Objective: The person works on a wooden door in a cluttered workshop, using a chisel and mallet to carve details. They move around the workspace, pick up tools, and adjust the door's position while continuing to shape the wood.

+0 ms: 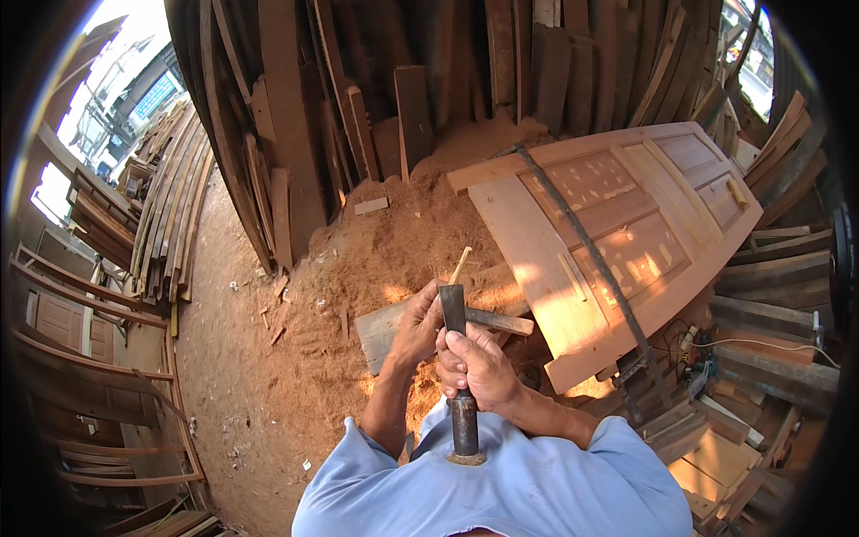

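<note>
A broad chisel point(454, 309) stands lengthwise in front of me, its dark flat blade pointing away. Its dark round handle point(464, 422) reaches back to my chest, where the butt end meets the blue shirt. My right hand point(481, 365) is wrapped around the chisel where blade and handle join. Close against the blade's left side, my left hand point(416, 327) is closed on a thin pale wooden stick point(461, 264). The stick's tip pokes out beyond the blade's end; its lower part is hidden behind the blade and fingers.
Below my hands lie a grey board point(378, 336) and a wooden bar point(501, 320). A panelled wooden door point(528, 242), crossed by a long metal bar clamp point(582, 234), lies at right. Sawdust point(394, 237) covers the ground. Upright planks point(413, 112) line the back; frames point(107, 371) stand left.
</note>
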`<state>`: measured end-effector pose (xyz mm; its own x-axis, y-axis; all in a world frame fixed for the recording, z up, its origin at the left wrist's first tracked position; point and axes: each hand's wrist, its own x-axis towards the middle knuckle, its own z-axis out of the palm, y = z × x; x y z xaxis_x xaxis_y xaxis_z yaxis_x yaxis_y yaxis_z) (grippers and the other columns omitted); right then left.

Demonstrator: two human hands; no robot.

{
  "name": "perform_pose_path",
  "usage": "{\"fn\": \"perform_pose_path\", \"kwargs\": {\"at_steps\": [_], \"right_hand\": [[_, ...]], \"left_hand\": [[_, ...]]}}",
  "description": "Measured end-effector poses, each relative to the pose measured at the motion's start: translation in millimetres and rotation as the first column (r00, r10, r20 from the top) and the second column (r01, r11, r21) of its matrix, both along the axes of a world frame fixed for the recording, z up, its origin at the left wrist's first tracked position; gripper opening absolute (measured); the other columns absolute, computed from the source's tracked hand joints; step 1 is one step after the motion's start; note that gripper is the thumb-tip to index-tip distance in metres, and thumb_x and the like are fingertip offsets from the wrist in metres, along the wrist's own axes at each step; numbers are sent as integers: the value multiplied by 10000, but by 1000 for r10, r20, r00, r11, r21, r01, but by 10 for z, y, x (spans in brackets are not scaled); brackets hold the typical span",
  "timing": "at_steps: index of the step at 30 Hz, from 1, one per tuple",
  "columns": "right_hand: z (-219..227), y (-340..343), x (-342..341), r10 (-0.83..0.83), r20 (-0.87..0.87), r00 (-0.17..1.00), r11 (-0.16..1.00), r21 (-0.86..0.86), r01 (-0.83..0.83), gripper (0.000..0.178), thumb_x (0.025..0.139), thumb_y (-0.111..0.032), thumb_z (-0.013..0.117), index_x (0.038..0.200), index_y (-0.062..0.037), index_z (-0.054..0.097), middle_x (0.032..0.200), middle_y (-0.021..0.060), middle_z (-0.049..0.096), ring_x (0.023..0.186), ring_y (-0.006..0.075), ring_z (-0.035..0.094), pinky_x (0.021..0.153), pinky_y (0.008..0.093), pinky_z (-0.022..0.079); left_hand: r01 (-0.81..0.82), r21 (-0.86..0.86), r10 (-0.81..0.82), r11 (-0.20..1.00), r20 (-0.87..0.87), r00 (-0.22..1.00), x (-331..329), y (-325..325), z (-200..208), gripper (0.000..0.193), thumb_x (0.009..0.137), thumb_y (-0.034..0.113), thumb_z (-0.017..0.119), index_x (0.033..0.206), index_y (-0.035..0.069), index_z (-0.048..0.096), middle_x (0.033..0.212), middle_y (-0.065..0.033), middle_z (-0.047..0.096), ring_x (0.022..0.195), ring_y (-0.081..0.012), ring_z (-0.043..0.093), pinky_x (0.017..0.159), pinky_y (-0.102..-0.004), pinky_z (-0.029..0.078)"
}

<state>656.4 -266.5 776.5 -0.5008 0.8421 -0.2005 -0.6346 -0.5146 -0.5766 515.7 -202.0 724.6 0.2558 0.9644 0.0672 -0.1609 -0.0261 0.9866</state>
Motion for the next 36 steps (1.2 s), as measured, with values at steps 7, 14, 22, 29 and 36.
{"fn": "perform_pose_path", "kwargs": {"at_steps": [7,14,22,29,36], "right_hand": [[53,-81,98,-81,80,994,995,65,76,210,1039,-258,466,1001,-56,507,621,-49,358,483,54,392,463,258,443],[27,-40,184,-137,71,988,988,83,131,221,1045,-270,461,1006,-56,499,617,-49,353,482,54,386,464,262,432],[408,-73,932,-492,101,865,833,343,433,198,1056,-245,423,993,-84,519,593,-44,344,440,44,353,435,247,414],[6,260,250,-133,18,991,991,-4,134,165,1036,-241,479,1015,-89,539,670,-46,384,525,65,415,528,284,466],[-52,78,16,40,16,999,999,-32,-40,184,1034,-260,472,1001,-83,509,653,-47,364,507,62,399,509,269,453]], "left_hand": [[19,-57,-16,998,42,999,110,-219,77,220,1073,240,437,1070,67,573,836,52,525,768,-31,454,675,-208,415],[-14,-31,13,999,-11,1000,220,-333,105,235,1067,275,454,1026,62,543,767,79,484,704,-12,412,623,-180,384],[88,-329,-138,940,-133,981,-272,-1174,-677,241,1051,280,477,1000,67,577,665,31,507,576,-66,474,524,-229,385],[47,-287,66,957,372,926,52,44,-37,329,1054,344,463,1139,53,591,803,6,563,657,-66,529,572,-209,441],[-118,55,126,991,-174,977,-8,9,-8,263,1055,246,464,1001,21,589,788,-21,542,732,-122,503,648,-296,435]]}}
